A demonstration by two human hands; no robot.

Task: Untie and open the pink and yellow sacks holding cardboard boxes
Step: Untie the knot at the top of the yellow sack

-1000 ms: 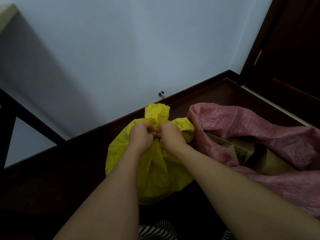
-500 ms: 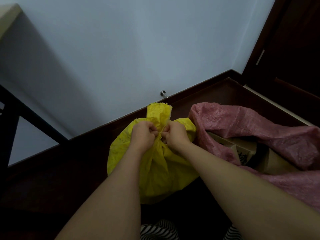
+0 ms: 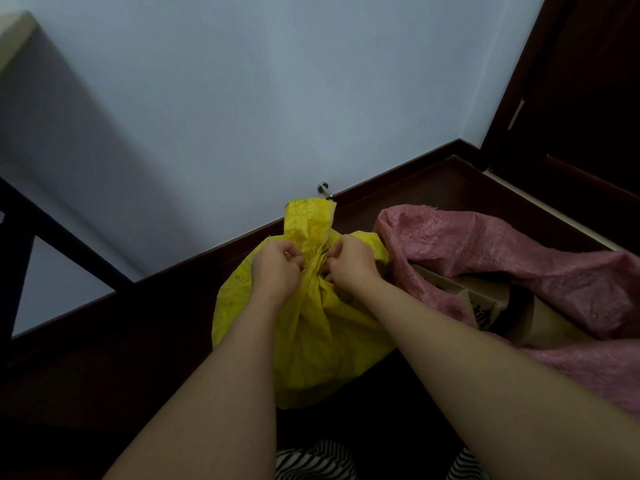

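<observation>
Head view: two sacks, yellow sack (image 3: 311,341), pink sack (image 3: 519,258).

Bare forearms (image 3: 214,393), striped garment (image 3: 315,460)

Scene dimly lit; soft, cool, diffuse light, source not seen. The pale wall (image 3: 242,98) is the brightest area, crossed at its left by a broad, soft-edged diagonal shadow. The dark floor (image 3: 86,375) and door (image 3: 588,98) are nearly black, detail lost. No glare noted. The yellow sack (image 3: 311,341) is rendered vivid against the gloom. Wide-angle distortion is seen: straight edges lean outward toward the corners. Focus acceptable at centre; forearms near the bottom edge appear soft.
</observation>
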